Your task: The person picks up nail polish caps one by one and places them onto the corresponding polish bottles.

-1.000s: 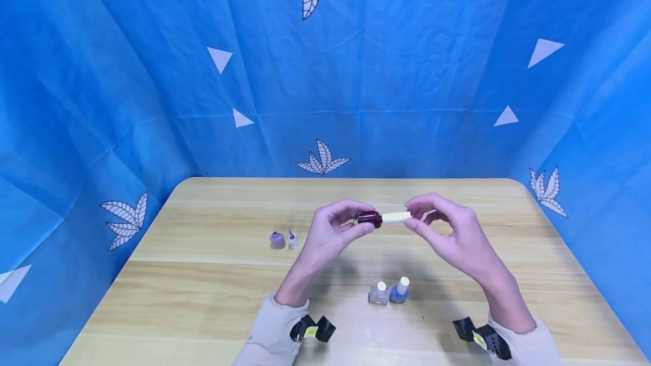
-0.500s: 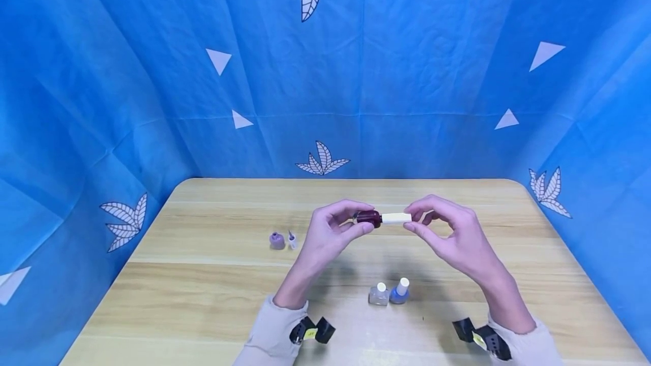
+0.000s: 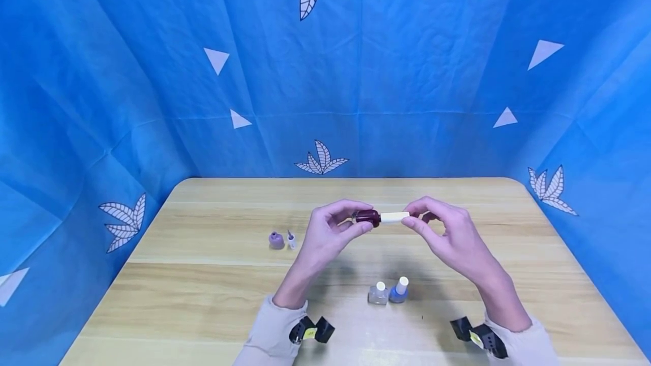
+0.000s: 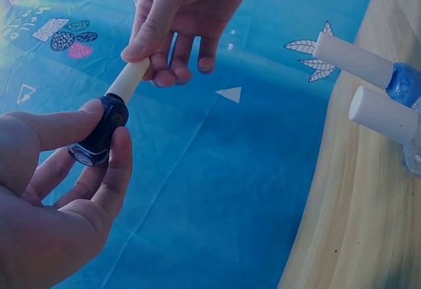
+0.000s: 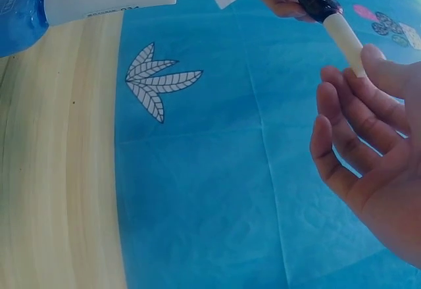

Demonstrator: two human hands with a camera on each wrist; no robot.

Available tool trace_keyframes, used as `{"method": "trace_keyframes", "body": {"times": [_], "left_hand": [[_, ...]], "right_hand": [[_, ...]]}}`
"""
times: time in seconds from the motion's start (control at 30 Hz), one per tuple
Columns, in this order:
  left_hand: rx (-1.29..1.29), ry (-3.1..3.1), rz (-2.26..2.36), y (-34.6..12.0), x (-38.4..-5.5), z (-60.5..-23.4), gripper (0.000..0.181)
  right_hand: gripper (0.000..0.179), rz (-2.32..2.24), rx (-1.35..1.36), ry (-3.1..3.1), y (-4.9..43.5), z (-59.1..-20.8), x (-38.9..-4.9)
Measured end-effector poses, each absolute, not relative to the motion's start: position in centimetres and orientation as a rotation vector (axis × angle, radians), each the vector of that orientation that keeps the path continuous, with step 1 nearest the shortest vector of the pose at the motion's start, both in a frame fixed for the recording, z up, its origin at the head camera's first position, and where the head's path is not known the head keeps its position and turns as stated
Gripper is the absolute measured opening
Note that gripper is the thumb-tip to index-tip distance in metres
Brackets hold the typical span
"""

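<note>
A dark red nail polish bottle with a long white cap is held sideways above the table. My left hand pinches the glass body between thumb and fingers. At the other end, my right hand pinches the tip of the cap between thumb and index finger. The cap sits against the bottle's neck; how tightly it is screwed on I cannot tell. In the left wrist view, the bottle looks nearly black, its base facing the camera.
Near the forearms stand a clear polish bottle and a blue one, both white-capped. Left of the left hand are an uncapped purple bottle and its cap, brush pointing up. A blue curtain surrounds the wooden table.
Both hands keep their hold on the bottle and cap. The right hand has shifted very slightly to the left; otherwise hardly anything differs.
</note>
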State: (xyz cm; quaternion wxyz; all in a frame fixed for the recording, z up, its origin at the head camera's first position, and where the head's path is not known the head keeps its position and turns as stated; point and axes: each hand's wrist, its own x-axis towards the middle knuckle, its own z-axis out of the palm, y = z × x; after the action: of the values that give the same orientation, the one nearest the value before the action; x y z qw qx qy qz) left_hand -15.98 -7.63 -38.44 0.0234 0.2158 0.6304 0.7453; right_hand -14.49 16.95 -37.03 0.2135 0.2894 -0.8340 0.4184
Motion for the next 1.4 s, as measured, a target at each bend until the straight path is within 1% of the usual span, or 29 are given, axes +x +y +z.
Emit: {"method": "trace_keyframes", "body": {"times": [0.37, 0.6, 0.73, 0.83, 0.97, 1.03, 1.13, 1.4], "left_hand": [[0.677, 1.965, 2.302, -7.59, -16.05, -38.42, 0.028], [0.677, 1.980, 2.288, -7.63, -15.91, -38.49, 0.028], [0.676, 1.982, 2.293, -7.66, -15.84, -38.58, 0.028], [0.679, 1.985, 2.294, -7.69, -15.86, -38.64, 0.028], [0.680, 1.989, 2.288, -7.72, -15.88, -38.66, 0.028], [0.676, 1.993, 2.284, -7.71, -15.87, -38.64, 0.028], [0.670, 1.999, 2.280, -7.68, -15.86, -38.59, 0.029], [0.642, 2.000, 2.274, -7.58, -15.79, -38.51, 0.029]], "right_hand": [[0.021, 1.144, 0.782, -2.383, 17.04, -36.98, -14.36], [0.025, 1.179, 0.810, -2.363, 16.92, -37.05, -14.31], [0.023, 1.184, 0.795, -2.350, 16.88, -37.12, -14.29], [0.026, 1.207, 0.813, -2.329, 16.93, -37.19, -14.41], [0.038, 1.230, 0.893, -2.284, 17.05, -37.25, -14.66], [0.040, 1.222, 0.934, -2.255, 17.09, -37.23, -14.75], [0.042, 1.218, 0.964, -2.228, 17.13, -37.19, -14.81], [0.042, 1.215, 0.966, -2.185, 17.07, -37.16, -14.89]]}}
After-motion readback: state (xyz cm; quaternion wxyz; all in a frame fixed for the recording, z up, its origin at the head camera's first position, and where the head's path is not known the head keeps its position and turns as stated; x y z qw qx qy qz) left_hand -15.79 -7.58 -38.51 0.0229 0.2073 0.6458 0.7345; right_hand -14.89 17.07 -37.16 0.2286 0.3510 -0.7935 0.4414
